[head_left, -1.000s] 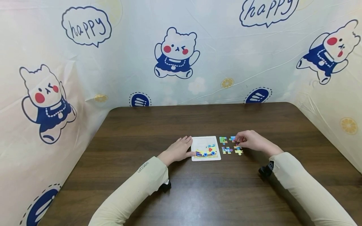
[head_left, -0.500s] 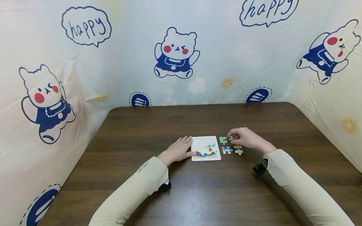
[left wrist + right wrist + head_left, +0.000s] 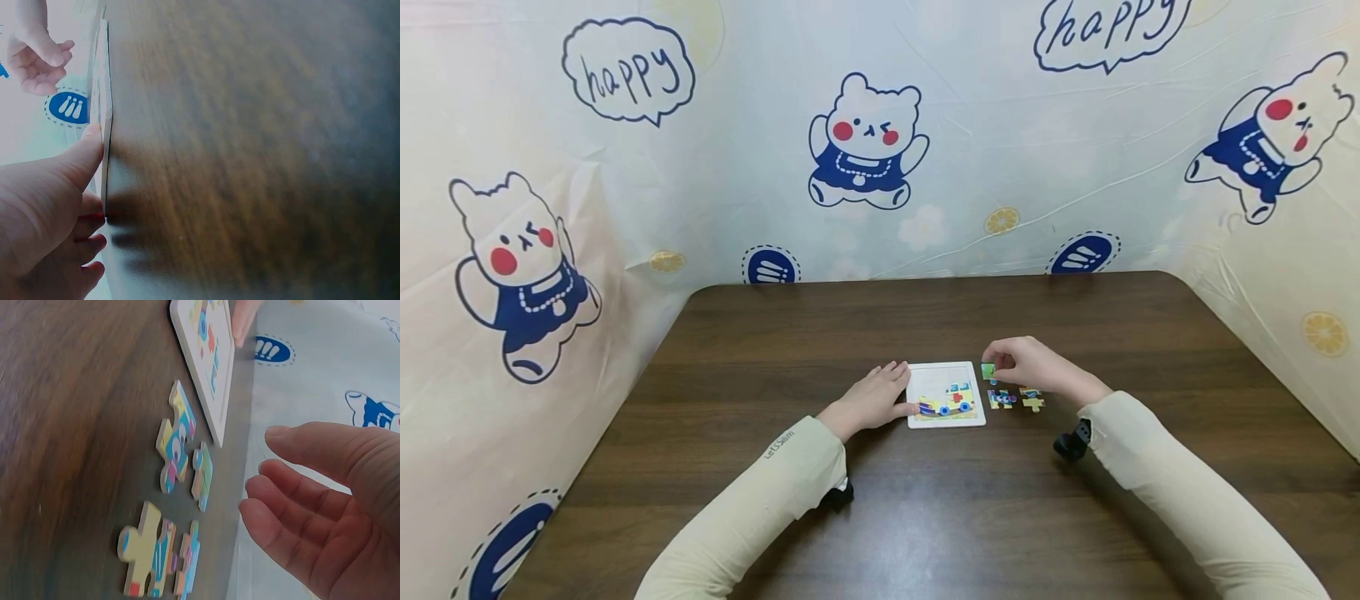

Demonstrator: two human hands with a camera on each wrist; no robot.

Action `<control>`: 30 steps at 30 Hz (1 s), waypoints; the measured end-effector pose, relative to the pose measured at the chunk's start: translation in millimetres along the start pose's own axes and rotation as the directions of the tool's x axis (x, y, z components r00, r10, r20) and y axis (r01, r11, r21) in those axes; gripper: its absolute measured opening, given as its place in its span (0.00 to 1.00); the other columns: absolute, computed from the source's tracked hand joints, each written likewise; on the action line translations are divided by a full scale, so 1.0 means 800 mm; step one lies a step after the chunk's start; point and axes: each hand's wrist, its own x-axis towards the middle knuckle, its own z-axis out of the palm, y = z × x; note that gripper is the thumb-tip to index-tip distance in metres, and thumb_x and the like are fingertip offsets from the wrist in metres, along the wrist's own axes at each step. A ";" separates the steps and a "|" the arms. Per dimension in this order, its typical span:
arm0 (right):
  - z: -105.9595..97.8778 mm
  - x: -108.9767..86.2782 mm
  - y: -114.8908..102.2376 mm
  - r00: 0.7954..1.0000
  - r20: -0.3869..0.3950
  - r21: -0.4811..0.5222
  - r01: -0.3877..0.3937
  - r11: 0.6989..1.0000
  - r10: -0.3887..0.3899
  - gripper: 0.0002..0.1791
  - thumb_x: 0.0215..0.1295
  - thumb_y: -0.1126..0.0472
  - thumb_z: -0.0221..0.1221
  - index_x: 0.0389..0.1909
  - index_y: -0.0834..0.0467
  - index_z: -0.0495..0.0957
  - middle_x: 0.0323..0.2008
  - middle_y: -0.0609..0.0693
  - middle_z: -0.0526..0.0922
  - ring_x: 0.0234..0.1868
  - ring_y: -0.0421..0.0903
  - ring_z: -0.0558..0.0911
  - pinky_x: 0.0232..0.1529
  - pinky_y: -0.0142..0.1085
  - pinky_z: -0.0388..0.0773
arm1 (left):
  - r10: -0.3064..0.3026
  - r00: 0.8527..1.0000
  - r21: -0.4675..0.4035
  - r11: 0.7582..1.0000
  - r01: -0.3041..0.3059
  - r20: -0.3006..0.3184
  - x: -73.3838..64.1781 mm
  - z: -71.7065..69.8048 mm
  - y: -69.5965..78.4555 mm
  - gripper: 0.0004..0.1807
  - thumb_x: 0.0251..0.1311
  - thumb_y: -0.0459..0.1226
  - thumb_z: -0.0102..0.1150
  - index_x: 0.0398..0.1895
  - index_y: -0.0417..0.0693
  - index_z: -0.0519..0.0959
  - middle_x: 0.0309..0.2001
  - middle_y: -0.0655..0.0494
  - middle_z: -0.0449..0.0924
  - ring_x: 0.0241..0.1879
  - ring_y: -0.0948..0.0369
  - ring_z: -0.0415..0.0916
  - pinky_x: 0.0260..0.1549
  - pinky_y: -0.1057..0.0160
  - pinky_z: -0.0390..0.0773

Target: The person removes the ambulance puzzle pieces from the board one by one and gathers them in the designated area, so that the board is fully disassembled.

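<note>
Puzzle filling looks like the step in hand: white square puzzle tray, right of centre in the head view, shows part-built yellow vehicle picture with white space above. Left hand rests straight-fingered on its left edge. Right hand hovers at loose green jigsaw piece, fingers relaxed, grasping nothing. Next move probably calls for pinching one piece and lifting it leftward into the tray.

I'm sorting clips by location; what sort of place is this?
Probably an indoor filming corner: a brown tabletop, a wrinkled cartoon-printed sheet rising behind and beside it, and a puzzle tray with loose pieces nearby.
</note>
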 end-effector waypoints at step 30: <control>0.038 0.020 -0.030 0.988 0.153 -0.007 0.025 1.000 -0.024 0.17 0.53 0.68 0.65 0.46 0.64 0.79 0.37 0.53 0.77 0.22 0.41 0.69 0.23 0.31 0.69 | -0.005 1.000 -0.005 1.000 0.005 0.010 0.001 -0.001 0.001 0.39 0.64 0.54 0.47 0.68 0.35 0.56 0.68 0.43 0.52 0.68 0.49 0.47 0.63 0.54 0.49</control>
